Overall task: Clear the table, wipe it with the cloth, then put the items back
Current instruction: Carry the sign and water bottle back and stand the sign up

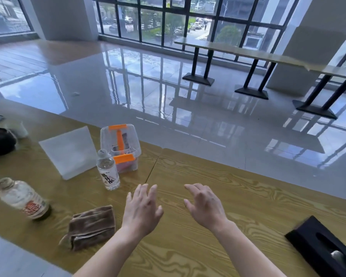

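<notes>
Wood-grain bench (218,176) spans the lower view; its far edge runs from 9 o'clock down toward 3 o'clock, with a seam between two tops just ahead of the hands. Black tissue box (324,246) sits alone at 4 o'clock, well apart from the rest. Clear storage box with orange latches (121,147) stands at 11 o'clock, a frosted plastic sheet (70,151) propped just beside it on its left. Brown cloth (92,224), folded loosely, lies at 8 o'clock, near the left wrist; probably kept close for the wipe. Tea bottle with red label (23,197) at 9 o'clock is blurred; it looks tilted, I cannot tell if upright. Clear water bottle (107,172) stands upright at 10 o'clock, touching the front of the storage box in this view. Left hand (141,208) and right hand (205,204) hover palm-down over the bare bench, fingers (152,189) spread wide, nothing held. Judgement: items crowd the left section, so clearing is not yet done; the cloth is untouched.
</notes>
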{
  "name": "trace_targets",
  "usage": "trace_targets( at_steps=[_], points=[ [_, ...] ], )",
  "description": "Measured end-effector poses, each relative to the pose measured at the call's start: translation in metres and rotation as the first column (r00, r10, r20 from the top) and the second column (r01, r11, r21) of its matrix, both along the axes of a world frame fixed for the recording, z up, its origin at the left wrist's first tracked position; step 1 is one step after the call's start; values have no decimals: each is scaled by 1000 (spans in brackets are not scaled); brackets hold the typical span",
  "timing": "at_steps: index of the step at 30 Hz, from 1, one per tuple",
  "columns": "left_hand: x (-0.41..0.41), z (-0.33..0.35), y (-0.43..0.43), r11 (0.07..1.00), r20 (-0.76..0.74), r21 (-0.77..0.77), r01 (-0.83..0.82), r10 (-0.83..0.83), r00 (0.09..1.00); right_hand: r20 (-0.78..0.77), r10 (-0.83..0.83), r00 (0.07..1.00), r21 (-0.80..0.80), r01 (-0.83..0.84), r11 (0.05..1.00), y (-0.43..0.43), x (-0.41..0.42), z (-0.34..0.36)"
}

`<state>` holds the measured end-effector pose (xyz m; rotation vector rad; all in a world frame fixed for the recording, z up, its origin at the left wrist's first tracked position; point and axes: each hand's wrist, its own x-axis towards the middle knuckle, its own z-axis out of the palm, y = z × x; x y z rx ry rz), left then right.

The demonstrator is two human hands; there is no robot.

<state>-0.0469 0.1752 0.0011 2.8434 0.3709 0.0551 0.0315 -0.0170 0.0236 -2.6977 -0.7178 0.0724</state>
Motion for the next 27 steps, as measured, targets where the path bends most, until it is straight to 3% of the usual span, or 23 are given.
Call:
trace_targets(
  at_steps=[17,27],
  points=[
    [-26,44,110,947,182,65,-314,298,937,2,360,933,161,-356,921,149,31,23],
    [3,62,210,941,208,142,-307,275,939,43,384,922,172,-385,907,242,44,36]
  ],
)
